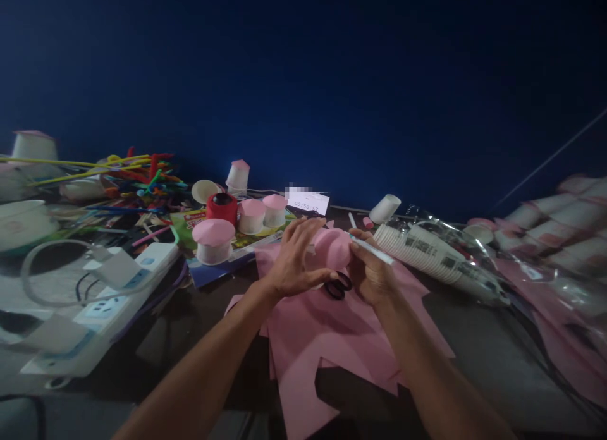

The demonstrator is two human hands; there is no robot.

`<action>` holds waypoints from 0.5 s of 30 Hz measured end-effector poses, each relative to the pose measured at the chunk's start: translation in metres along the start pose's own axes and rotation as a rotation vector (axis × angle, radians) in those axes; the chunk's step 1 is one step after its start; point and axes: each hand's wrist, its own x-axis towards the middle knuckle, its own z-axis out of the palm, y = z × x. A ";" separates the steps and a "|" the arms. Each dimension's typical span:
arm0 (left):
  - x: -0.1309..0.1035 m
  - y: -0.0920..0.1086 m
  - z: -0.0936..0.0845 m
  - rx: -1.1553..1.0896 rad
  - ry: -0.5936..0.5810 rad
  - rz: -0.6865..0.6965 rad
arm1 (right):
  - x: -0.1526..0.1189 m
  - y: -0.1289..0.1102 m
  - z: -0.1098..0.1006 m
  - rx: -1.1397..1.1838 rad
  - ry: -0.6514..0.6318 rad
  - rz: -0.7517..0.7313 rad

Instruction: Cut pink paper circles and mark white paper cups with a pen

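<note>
Both forearms (203, 358) lay nearest, slanting inward over pink paper sheets (332, 339). With my right hand (372, 272) I gripped a slim white pen-like stick (374, 249), fingers closed round it. My left hand (296, 260) was open, thumb and fingers apart, beside a rounded pink piece (336, 247) that sat between my two hands; I could not tell whether I touched it. Black scissor handles (337, 287) lay just by my left thumb. Further left, a white cup with a pink top (213, 241) stood near a red round object (221, 208), and beyond it a white power strip (107, 307) lay. To the right, stacked paper cups (422, 253) rested on their side in clear plastic.
</note>
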 end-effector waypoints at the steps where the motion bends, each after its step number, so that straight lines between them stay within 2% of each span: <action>1: 0.000 0.000 0.000 -0.015 -0.015 -0.005 | -0.001 0.001 0.002 0.003 0.003 0.014; 6: 0.000 0.003 0.000 -0.007 -0.099 -0.053 | -0.005 0.003 0.008 -0.050 0.020 0.088; 10: 0.002 0.004 -0.001 -0.004 -0.137 -0.094 | -0.005 0.005 0.013 -0.066 0.030 0.076; 15: 0.002 0.004 -0.002 0.052 -0.153 -0.036 | -0.003 0.007 0.014 -0.014 0.047 0.096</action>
